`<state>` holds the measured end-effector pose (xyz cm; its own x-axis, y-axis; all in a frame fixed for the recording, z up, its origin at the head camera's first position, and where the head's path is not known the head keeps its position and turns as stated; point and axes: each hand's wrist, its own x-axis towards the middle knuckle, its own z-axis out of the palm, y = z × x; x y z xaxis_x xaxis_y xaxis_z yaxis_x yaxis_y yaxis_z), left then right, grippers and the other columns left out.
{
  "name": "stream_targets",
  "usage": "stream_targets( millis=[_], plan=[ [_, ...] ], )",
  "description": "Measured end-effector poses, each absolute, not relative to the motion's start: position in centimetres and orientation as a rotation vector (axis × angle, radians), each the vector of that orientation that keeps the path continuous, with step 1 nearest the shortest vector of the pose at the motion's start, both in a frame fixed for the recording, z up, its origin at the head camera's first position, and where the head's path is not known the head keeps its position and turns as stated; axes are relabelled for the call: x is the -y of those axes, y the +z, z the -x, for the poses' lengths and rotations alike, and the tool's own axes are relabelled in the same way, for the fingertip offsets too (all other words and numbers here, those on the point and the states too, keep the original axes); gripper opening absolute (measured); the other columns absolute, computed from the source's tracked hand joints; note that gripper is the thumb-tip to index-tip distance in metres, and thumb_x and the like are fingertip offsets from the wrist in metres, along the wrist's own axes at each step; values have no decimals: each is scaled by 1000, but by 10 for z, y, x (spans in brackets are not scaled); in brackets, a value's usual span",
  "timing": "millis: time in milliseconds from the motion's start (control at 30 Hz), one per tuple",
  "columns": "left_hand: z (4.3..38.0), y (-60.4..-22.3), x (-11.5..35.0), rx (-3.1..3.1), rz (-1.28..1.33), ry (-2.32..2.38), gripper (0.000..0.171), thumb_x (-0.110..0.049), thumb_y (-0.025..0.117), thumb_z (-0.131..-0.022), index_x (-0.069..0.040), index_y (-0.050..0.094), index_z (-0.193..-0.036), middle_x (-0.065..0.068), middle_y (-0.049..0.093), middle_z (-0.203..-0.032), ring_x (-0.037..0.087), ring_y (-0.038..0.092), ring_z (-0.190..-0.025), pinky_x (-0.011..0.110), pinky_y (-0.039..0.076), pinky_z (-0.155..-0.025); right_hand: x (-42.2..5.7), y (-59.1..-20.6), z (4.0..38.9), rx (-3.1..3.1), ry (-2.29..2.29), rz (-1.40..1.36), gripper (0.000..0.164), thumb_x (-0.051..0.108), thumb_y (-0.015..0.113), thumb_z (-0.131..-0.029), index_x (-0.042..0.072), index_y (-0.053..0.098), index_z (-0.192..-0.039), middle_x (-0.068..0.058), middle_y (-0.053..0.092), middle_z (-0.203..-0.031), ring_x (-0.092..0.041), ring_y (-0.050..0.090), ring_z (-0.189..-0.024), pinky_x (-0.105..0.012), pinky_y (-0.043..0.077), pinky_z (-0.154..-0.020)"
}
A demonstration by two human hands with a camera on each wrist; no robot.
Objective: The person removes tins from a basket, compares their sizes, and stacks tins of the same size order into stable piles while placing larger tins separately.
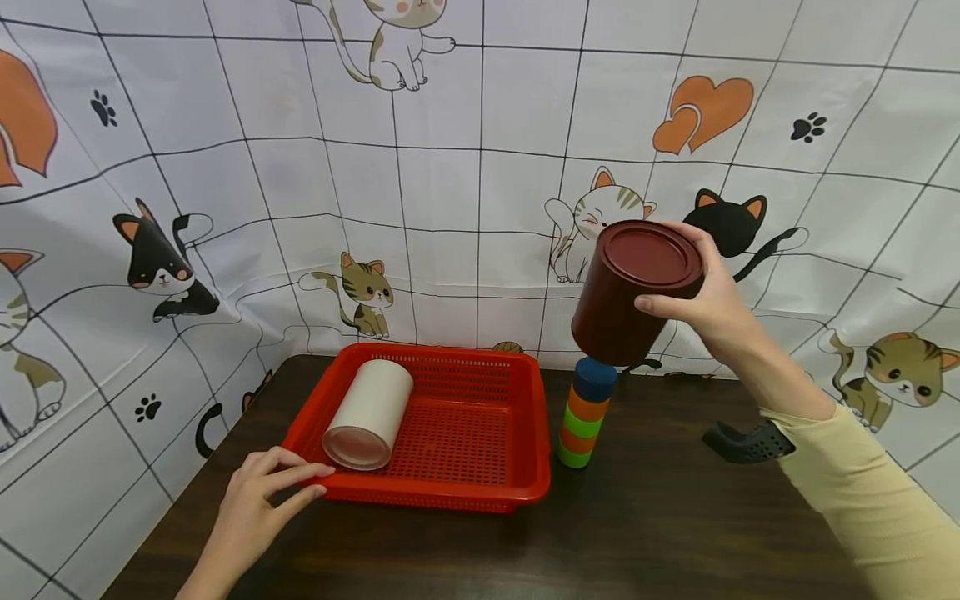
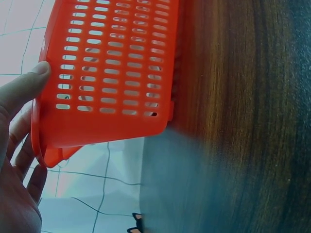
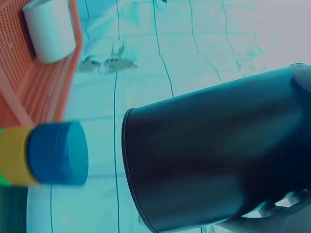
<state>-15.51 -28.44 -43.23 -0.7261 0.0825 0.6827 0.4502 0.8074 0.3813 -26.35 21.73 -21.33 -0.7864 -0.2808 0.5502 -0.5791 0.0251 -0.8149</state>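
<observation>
Up on the right, my right hand (image 1: 708,287) grips a dark maroon canister (image 1: 618,321) near its disc-shaped top, thumb at the front. The canister tilts, its lower end toward the left. In the head view that end overlaps the top of a stack of colored pieces (image 1: 581,425), blue over orange and green. The right wrist view shows a gap between the canister (image 3: 218,150) and the blue top piece (image 3: 58,153). At the front left corner of a red plastic basket (image 1: 442,492), my left hand (image 1: 258,500) pinches the rim, thumb on the outer side.
Inside the basket, a white cylinder (image 1: 371,412) lies on its side along the left wall. Basket and stack stand on a dark wooden table (image 1: 675,517). Close behind hangs a white sheet (image 1: 442,200) with grid lines and cartoon cats, also along the left side.
</observation>
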Motion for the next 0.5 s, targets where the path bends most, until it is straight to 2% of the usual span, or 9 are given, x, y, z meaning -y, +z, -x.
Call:
stream_targets(
  millis=[500],
  plan=[
    [155, -433, 284, 2326, 384, -705, 44, -8, 90, -62, -34, 79, -95, -16, 59, -89, -3, 39, -92, 30, 29, -80, -268, -234, 265, 1971, 1884, -768, 77, -16, 63, -80, 14, 33, -145, 3, 48, -134, -9, 51, -118, -12, 50, -85]
  ],
)
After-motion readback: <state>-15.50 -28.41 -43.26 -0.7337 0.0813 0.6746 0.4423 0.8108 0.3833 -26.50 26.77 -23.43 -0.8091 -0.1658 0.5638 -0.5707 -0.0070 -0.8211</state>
